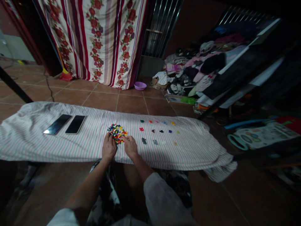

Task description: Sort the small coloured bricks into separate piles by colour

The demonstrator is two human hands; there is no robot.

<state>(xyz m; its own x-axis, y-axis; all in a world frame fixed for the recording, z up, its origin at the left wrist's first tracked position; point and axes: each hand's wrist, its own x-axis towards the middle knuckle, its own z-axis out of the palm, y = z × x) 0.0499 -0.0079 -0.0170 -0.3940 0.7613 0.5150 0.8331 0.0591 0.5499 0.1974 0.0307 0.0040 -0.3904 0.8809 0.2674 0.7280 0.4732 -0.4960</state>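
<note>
A heap of small multicoloured pieces (118, 131) lies on a striped cloth (94, 147) in front of me. My left hand (109, 147) rests at the heap's left edge, its fingers curled together against the pieces. From the right, my right hand (130, 146) reaches the heap with fingertips drawn together at its edge; anything between them is too small to make out. Right of my hands, little single-colour groups lie in three rows, among them green pieces (142, 121), red pieces (141, 129), dark grey pieces (144, 141) and yellow pieces (173, 123).
Two phones, a larger one (57, 124) and a smaller one (75, 124), lie on the cloth's left part. Beyond it are a floral curtain (105, 44), a red broom (66, 75), a purple basin (140, 86) and a clothes pile (188, 69).
</note>
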